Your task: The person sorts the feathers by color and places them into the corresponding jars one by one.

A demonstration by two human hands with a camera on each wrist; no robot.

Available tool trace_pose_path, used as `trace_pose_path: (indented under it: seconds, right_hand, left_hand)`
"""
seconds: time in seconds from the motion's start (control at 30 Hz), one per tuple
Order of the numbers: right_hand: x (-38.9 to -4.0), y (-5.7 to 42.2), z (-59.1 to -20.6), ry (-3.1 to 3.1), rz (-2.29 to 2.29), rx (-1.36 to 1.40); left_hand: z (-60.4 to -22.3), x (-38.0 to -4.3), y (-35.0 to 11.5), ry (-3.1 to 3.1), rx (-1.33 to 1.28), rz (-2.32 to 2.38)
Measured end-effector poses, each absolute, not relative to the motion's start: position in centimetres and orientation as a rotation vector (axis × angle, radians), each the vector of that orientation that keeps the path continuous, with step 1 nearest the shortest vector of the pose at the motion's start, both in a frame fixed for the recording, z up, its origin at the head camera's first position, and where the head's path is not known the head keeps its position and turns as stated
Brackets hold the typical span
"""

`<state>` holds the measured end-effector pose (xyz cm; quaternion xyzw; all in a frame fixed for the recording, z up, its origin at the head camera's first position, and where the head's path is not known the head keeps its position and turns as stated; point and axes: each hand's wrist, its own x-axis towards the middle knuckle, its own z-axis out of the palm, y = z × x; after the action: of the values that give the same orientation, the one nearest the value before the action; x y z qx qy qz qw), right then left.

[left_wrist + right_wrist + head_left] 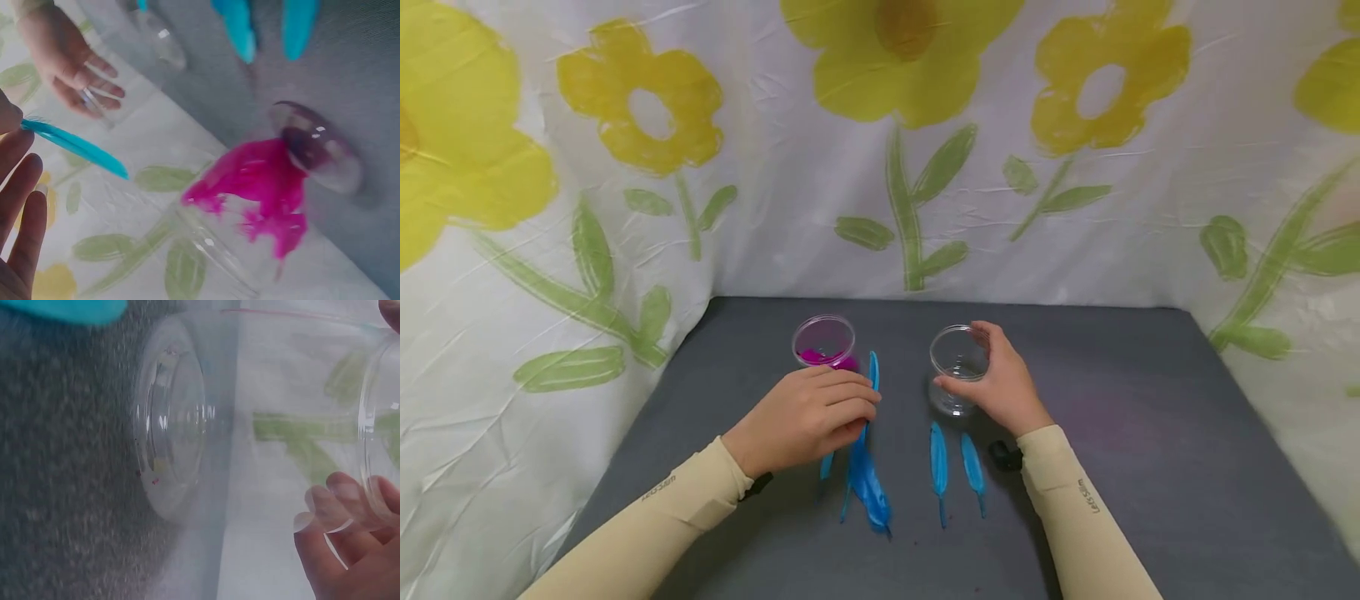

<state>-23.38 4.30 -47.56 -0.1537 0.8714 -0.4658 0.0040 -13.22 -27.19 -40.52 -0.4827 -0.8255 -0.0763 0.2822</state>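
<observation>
My left hand pinches a blue feather between thumb and fingers, its tip pointing up past the fingertips. Around the upper part of a clear plastic cup, my right hand curls its thumb and fingers. That cup stands upright on the table and holds no feathers; small specks show near its base in the right wrist view. Behind the left hand stands a second clear cup with magenta feathers inside. Other blue feathers lie under and in front of the left hand, partly hidden by it.
Two more blue feathers lie side by side in front of the right-hand cup. The dark grey table ends at a white cloth backdrop painted with yellow flowers. Black wrist bands show at both sleeves.
</observation>
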Motion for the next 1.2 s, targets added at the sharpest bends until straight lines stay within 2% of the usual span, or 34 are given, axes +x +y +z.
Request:
trace_pose_path:
  seconds: [0.33,0.57,1.2]
  right_hand:
    - [-23.0,2.6,-47.7,2.698,-1.474,-0.549]
    - [-22.7,1.6,-47.9,2.658,-1.487,-0.581]
    - [-22.6,2.6,-47.7,2.692,-1.494,-0.587]
  left_hand:
    - [-39.1,-16.0,-24.5,-2.336,-1.121,-0.868]
    - [-39.0,-17.4,-23.2,-2.394,-1.052,-1.104]
    - [-40.0,-21.3,-20.7,-2.598,-1.141,-0.674]
